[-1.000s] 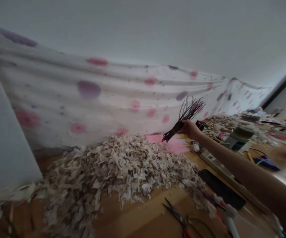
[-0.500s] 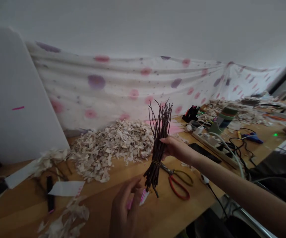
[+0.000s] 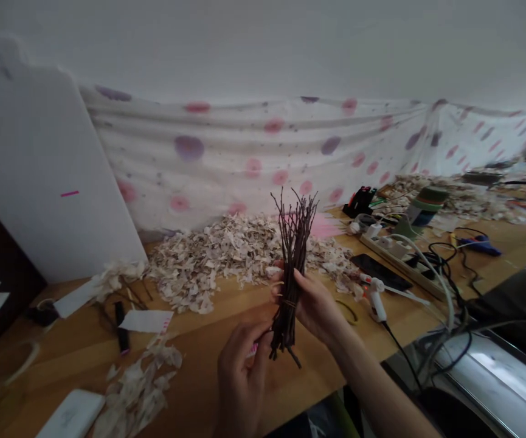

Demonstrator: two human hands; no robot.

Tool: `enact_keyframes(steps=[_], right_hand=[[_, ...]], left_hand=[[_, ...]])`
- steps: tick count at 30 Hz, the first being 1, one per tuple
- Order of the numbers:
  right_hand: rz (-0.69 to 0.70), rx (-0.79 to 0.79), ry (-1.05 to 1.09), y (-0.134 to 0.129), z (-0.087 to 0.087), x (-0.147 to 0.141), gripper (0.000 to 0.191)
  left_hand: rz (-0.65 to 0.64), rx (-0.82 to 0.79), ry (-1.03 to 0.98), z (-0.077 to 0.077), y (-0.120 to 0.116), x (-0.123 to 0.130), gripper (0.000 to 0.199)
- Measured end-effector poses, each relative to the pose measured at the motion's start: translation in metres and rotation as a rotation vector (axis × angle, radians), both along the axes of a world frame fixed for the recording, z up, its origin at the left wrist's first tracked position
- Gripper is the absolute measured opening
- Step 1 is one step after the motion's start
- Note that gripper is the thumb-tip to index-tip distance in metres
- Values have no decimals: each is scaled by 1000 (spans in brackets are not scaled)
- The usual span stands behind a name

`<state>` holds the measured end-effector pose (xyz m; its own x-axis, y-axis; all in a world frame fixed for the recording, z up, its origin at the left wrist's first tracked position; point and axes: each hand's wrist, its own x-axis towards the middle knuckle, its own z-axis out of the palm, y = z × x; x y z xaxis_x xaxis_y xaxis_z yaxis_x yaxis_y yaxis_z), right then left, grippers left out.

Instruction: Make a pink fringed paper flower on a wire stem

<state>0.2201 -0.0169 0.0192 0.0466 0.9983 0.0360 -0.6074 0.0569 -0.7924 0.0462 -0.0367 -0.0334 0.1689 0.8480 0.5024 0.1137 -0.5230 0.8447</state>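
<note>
A bundle of thin dark twigs point(image 3: 295, 249), tied round its lower part with a band, stands nearly upright above the wooden table. My right hand point(image 3: 314, 302) is wrapped round the bundle's middle, its fingertips showing on the far side. My left hand point(image 3: 245, 359) is at the lower left of the bundle, thumb and forefinger pinched together at the twig ends; whether they grip a twig is hard to make out. Behind the bundle spreads a heap of pale dried petals point(image 3: 230, 249).
A glue gun point(image 3: 374, 298), phone point(image 3: 381, 271) and power strip point(image 3: 402, 261) with tangled cables lie to the right. On the left are a white board point(image 3: 57, 170), a black marker point(image 3: 121, 328), paper point(image 3: 146, 320) and a white box point(image 3: 72, 417).
The view has swung left. My right hand now wraps further round the bundle, and my left fingers have closed beside the lower twig ends. The red-handled pliers are no longer visible behind my right hand.
</note>
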Motion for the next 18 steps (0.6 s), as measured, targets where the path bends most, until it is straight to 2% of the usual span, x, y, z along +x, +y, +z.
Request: enact_keyframes(steps=[5, 10, 13, 18], right_hand=[[-9, 7, 120, -1, -27, -19, 45], [-34, 13, 185, 4, -38, -28, 43], [-41, 13, 192, 4, -45, -31, 44], [-56, 2, 136, 3, -61, -32, 35]], left_hand=[[19, -111, -21, -12, 3, 2, 16], [39, -292, -151, -27, 8, 3, 23], [7, -405, -192, -33, 13, 1, 29], [2, -468, -189, -38, 20, 2, 32]])
